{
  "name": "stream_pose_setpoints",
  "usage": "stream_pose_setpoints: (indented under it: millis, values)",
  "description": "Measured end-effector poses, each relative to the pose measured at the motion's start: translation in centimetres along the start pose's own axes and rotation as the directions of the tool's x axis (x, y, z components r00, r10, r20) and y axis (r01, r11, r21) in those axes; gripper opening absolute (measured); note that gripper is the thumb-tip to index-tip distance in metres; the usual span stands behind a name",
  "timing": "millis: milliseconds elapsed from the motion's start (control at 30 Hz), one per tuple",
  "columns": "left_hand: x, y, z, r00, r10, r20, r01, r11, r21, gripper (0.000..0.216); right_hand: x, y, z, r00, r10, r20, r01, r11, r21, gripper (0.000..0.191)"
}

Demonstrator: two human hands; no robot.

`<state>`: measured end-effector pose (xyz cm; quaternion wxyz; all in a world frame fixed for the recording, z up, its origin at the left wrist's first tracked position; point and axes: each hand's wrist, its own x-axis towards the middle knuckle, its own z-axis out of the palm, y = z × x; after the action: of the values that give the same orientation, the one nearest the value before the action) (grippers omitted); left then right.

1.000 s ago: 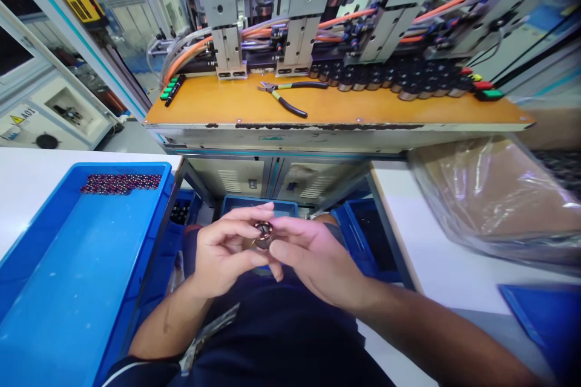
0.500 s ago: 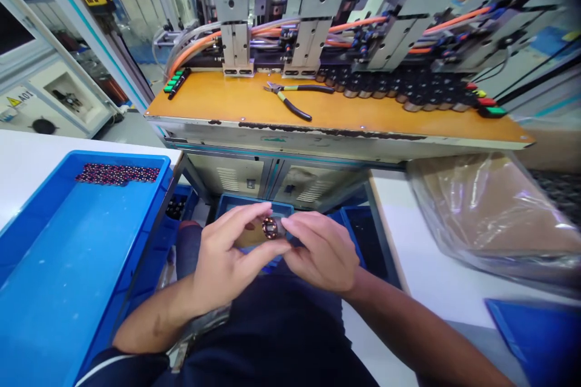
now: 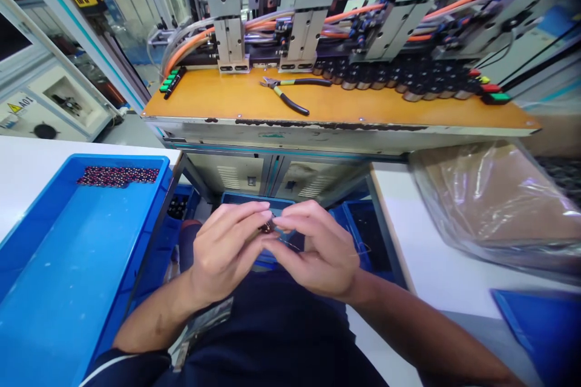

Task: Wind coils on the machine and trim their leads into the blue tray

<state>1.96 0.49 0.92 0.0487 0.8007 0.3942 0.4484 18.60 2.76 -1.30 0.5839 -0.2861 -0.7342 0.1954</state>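
Note:
Between my two hands, in front of my body, is a small copper-wound motor core [image 3: 267,227]. Most of it is covered by my fingers. My left hand [image 3: 227,248] has its fingers curled over the core from the left, the thumb below. From the right, my right hand [image 3: 320,248] meets it, index finger and thumb closed in at the core. Faint thin lines like fine wire [image 3: 290,243] show by my right palm; where they lead I cannot make out.
A blue tray [image 3: 77,254] at left holds rows of small wound parts [image 3: 118,176]. Ahead, an orange machine ledge [image 3: 218,100] carries cutting pliers [image 3: 288,95], a marker [image 3: 175,83] and many dark cylinders [image 3: 413,81]. Right, a plastic-wrapped cardboard stack [image 3: 494,193] lies on a white table [image 3: 436,272].
The core has turned, so its round wound face is less visible. My left fingers have closed further over it, and my right fingertips have shifted left with the thumb now beneath.

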Motion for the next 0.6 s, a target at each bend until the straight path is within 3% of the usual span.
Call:
stream_pose_setpoints:
  millis: [133,233,333,433,600]
  values:
    - [-0.4,0.2,-0.1,0.999,-0.032,-0.009,0.032,0.999,-0.032,0.038,0.3,-0.7,-0.1,0.998,0.065,0.010,-0.066,0.996,0.062,0.017]
    - [-0.5,0.4,-0.1,0.998,-0.062,-0.016,0.061,0.997,-0.054,0.035,0.6,-1.3,-0.3,0.975,0.219,0.034,-0.221,0.952,0.211,0.013]
    - [-0.5,0.5,0.0,0.998,-0.061,-0.022,0.060,0.997,-0.053,0.034,0.8,-1.5,-0.4,0.917,0.383,0.115,-0.399,0.859,0.321,0.009]
    - [-0.5,0.6,0.1,0.998,-0.063,-0.028,0.061,0.996,-0.066,0.035,0.9,-1.5,-0.5,0.865,0.478,0.154,-0.499,0.785,0.366,0.010]
    - [-0.6,0.5,0.4,0.971,-0.240,-0.025,0.225,0.938,-0.266,0.034,0.6,-1.3,-0.3,0.778,0.597,0.196,-0.603,0.622,0.499,0.017]
